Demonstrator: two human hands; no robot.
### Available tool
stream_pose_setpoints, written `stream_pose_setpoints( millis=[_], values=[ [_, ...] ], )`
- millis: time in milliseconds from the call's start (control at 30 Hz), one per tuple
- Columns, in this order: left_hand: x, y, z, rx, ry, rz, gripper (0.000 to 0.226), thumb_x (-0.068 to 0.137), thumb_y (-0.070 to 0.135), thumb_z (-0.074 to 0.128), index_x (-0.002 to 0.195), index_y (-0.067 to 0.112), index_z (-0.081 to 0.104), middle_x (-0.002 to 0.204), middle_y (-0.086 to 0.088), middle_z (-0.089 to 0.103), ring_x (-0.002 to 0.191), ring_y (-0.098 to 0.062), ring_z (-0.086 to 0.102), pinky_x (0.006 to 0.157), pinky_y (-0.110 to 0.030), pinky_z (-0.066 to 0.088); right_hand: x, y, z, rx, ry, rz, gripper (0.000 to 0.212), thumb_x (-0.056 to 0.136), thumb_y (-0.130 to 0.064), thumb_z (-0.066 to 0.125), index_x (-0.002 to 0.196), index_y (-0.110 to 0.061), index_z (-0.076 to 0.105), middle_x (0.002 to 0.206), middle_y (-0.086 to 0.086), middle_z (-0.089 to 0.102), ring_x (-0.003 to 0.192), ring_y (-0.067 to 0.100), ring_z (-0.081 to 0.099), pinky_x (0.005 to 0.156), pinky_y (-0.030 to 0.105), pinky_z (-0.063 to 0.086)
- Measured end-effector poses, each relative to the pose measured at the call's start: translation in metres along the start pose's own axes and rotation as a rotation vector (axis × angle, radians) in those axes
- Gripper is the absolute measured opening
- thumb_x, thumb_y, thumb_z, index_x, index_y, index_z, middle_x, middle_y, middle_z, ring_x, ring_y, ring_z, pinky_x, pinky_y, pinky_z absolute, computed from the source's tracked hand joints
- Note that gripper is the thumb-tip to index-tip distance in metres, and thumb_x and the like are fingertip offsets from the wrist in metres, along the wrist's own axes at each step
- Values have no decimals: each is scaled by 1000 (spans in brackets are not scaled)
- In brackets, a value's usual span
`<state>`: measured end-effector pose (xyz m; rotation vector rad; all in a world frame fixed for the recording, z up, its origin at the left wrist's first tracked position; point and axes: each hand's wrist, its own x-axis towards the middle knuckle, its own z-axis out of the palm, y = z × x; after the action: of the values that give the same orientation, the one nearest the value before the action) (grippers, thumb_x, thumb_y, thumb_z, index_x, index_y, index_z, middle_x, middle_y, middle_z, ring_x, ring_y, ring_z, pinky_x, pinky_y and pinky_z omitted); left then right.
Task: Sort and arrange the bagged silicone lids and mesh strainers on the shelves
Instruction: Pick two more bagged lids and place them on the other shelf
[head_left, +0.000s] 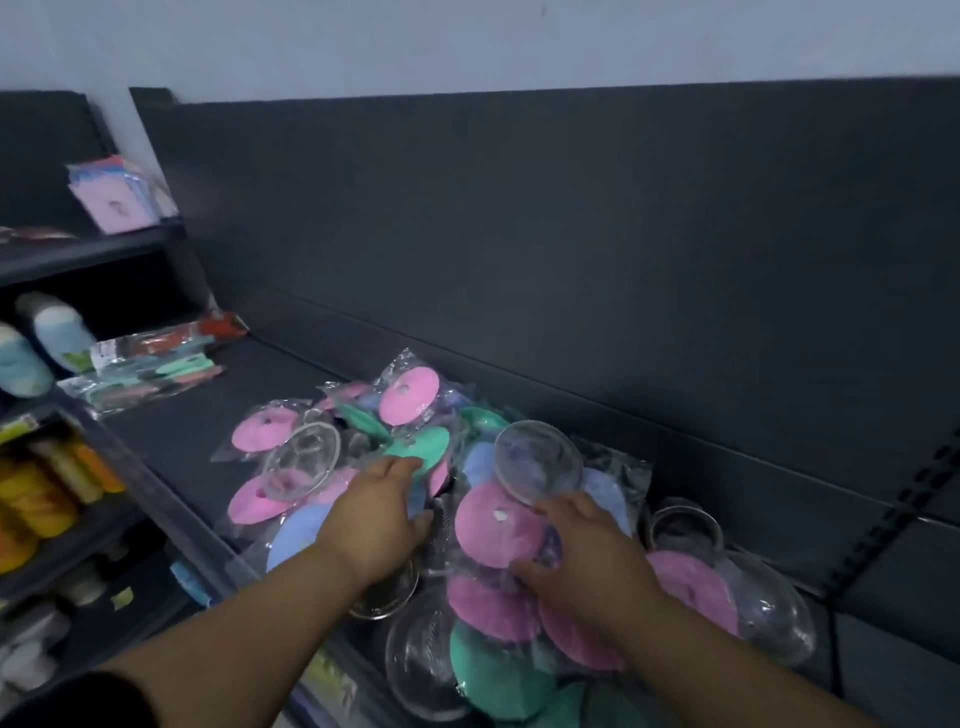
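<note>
A heap of clear bags with pink, teal, blue and clear silicone lids (410, 400) covers the dark shelf (249, 395). My left hand (379, 514) lies flat, fingers straight, on a bag with a teal lid (428, 447). My right hand (587, 556) grips a bag with a large pink lid (493, 525) and a clear lid (540, 460), thumb under the pink disc. Round mesh strainers show at the right (685, 530) and below my left wrist (387, 603), partly buried under bags.
Bagged teal and red utensils (150, 369) lie at the shelf's left end. The left unit holds slippers (47, 338), pink packets (117, 200) and yellow goods (47, 488). A dark back panel (571, 249) rises behind the shelf.
</note>
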<state>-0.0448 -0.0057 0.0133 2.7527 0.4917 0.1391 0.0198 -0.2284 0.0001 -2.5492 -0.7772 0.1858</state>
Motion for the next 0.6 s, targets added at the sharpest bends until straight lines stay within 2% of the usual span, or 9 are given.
stream_pose_setpoints(
  millis=[100,200,267,333,433,500,600],
  values=[
    [27,-15,5,-6,11,67,65,84,38,58,142,17,37,144,-6,38,130,-26,40,107,-30,32,8,-18,13,-5,16,71,75,69,-65,62,133,-39,34,144,-8,25,121,21,47,94,32,45],
    [50,-33,17,-17,28,157,65,82,55,46,138,22,44,144,-11,40,123,-35,48,102,-42,41,17,-34,29,-19,20,162,94,53,-80,58,132,-43,22,151,-6,6,127,25,46,98,33,43],
    [58,-42,20,-12,-1,203,70,81,63,34,139,25,41,147,-14,36,121,-38,49,101,-45,42,20,-42,37,-18,24,223,96,52,-76,63,133,-43,21,154,-9,-2,125,27,47,98,35,43],
    [60,-46,16,-19,-50,240,63,85,54,40,143,31,33,153,-11,25,124,-37,47,103,-41,40,22,-48,43,-12,68,253,88,57,-64,68,132,-40,28,152,-8,6,115,25,54,93,33,47],
    [68,-53,14,-34,-68,301,58,92,25,48,145,37,26,157,-3,15,127,-28,46,97,-30,40,21,-53,43,-4,148,243,76,63,-50,64,133,-33,42,144,-8,33,109,17,57,93,28,47],
    [70,-57,10,-72,-39,335,58,94,16,45,144,38,27,156,0,20,128,-23,46,95,-29,41,17,-58,38,42,207,227,66,68,-43,61,132,-33,49,138,-8,46,111,15,57,94,23,44],
    [67,-58,-3,-157,14,408,57,92,8,44,142,35,35,148,2,39,125,-22,49,95,-32,42,10,-64,24,123,270,182,49,77,-28,62,126,-36,58,125,-11,60,108,9,58,93,21,43]
  ],
)
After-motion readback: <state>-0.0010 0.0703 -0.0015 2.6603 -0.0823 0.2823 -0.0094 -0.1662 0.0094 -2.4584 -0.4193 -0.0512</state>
